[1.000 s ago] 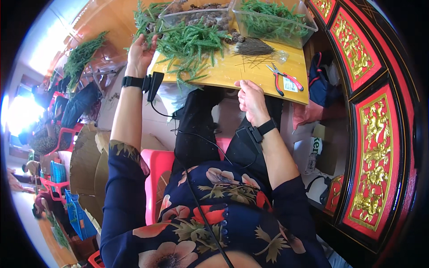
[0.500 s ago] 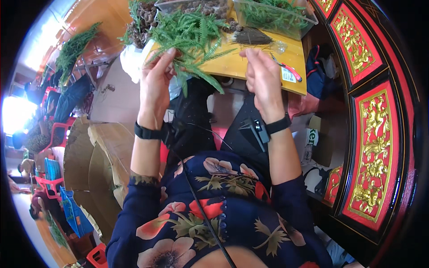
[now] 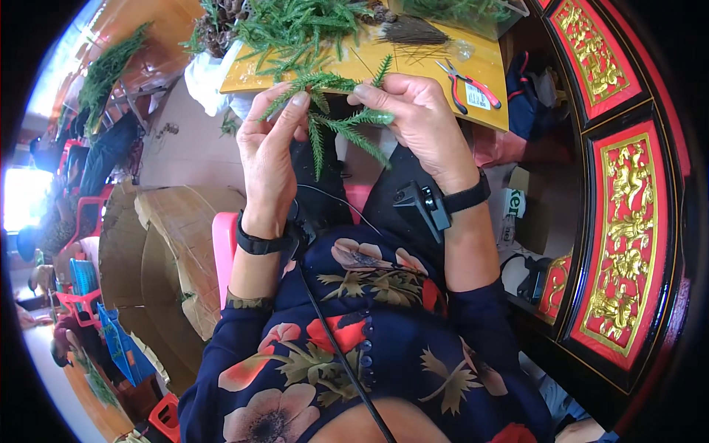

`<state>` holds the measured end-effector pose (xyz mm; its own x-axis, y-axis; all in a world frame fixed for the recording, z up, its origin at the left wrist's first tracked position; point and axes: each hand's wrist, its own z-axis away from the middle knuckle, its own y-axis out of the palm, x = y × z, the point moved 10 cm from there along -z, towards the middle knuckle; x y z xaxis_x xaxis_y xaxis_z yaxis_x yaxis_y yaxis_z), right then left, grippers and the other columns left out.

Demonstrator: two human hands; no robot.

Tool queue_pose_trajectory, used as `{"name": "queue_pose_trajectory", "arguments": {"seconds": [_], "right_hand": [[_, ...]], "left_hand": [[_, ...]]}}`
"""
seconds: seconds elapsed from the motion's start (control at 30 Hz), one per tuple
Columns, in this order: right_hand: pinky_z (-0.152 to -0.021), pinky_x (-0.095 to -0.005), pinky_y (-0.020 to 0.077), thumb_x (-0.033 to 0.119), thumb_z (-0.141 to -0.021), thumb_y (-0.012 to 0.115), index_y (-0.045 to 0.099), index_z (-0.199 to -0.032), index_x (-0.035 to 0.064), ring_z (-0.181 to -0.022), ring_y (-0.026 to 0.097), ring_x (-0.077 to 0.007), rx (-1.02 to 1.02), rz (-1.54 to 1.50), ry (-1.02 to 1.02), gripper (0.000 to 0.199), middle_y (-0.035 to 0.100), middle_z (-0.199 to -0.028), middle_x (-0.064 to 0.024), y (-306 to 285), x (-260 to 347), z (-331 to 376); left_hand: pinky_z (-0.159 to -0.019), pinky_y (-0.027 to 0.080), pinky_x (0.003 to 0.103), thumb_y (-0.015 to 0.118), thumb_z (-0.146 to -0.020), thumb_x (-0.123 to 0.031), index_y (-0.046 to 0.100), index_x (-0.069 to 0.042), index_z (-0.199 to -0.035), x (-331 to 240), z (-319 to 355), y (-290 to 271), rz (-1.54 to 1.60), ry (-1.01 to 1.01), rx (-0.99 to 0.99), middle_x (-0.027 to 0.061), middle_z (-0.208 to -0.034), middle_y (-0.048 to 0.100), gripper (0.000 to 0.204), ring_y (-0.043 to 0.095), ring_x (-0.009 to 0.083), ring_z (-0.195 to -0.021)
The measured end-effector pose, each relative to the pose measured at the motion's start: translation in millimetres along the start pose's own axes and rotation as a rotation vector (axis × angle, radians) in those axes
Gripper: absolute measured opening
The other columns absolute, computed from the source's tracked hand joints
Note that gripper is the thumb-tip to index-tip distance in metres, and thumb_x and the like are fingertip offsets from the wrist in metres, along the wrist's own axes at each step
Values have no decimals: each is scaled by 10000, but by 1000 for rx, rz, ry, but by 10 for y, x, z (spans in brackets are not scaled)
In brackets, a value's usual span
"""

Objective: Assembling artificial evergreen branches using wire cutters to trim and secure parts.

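Sprig: green conifer sprig [image 3: 336,122] now held up between both hands in front of the body, just below the near edge of the yellow board [image 3: 354,63]; half a second earlier it was only being drawn off the pile, and a second ago it lay among the other greens.
Left hand [image 3: 269,159]: raised from the far left of the board to the middle; thumb and forefinger closed in a light pinch on the left branchlets of the sprig, other fingers loosely curled.
Right hand [image 3: 421,122]: lifted off the board edge; thumb and fingertips pinched shut on the right end of the sprig, near its stem.
Change in framing: hands appear closer and more central than in the earlier views, so the head has likely tipped toward them.
Pile of greens [image 3: 295,29]: remains on the board, behind the hands and apart from the held sprig.
Red-handled pliers [image 3: 467,83]: flat on the board, right of the hands, untouched.
Dark wire bundle [image 3: 413,31]: on the board beyond the pliers.
Reading of the change: judged from the two-handed pinch, selection is over and one sprig is under close handling.
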<state>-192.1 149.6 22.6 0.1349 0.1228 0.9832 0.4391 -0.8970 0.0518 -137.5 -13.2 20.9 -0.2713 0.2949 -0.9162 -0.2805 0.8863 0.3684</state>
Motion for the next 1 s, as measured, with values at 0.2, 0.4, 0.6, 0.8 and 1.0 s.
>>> {"name": "queue_pose_trajectory", "arguments": {"seconds": [0.2, 0.4, 0.6, 0.8, 1.0], "right_hand": [[-398, -187, 193, 251, -911, 611, 659, -979, -3, -443, 288, 11, 24, -96, 171, 267, 431, -581, 111, 54, -37, 50], [-385, -188, 135, 265, -914, 607, 627, -1055, 21, -420, 226, 18, -127, -228, 141, 282, 306, -553, 134, -190, -68, 43], [-387, -177, 132, 276, -907, 622, 606, -1080, 24, -421, 227, 21, -191, -212, 149, 306, 307, -572, 130, -208, -72, 59], [-453, -167, 279, 242, -877, 666, 628, -1035, 3, -518, 394, 10, -149, -218, 84, 288, 543, -659, 57, -57, 35, 37], [-407, -165, 209, 216, -862, 681, 643, -998, -5, -483, 328, 37, -130, -125, 72, 261, 525, -666, 89, -69, -11, 31]], "left_hand": [[-649, 427, 190, 667, -851, -79, 647, -25, -997, -20, -12, -126, -144, 40, -36, -10, -807, 610, 157, 538, 64, -683], [-661, 491, 215, 635, -879, -109, 627, 6, -962, 182, -48, -237, 110, -166, -116, 20, -820, 618, 142, 593, 110, -709], [-646, 509, 231, 623, -886, -107, 607, 5, -964, 270, -51, -208, 235, -235, -50, 53, -836, 637, 137, 621, 131, -737], [-658, 513, 232, 618, -885, -92, 596, -16, -986, 244, -11, -142, 172, -185, -25, 69, -852, 639, 128, 643, 149, -765], [-727, 490, 239, 640, -871, -101, 587, -24, -1018, 273, 94, 18, 9, -185, 75, 57, -913, 636, 174, 627, 134, -820]]}}
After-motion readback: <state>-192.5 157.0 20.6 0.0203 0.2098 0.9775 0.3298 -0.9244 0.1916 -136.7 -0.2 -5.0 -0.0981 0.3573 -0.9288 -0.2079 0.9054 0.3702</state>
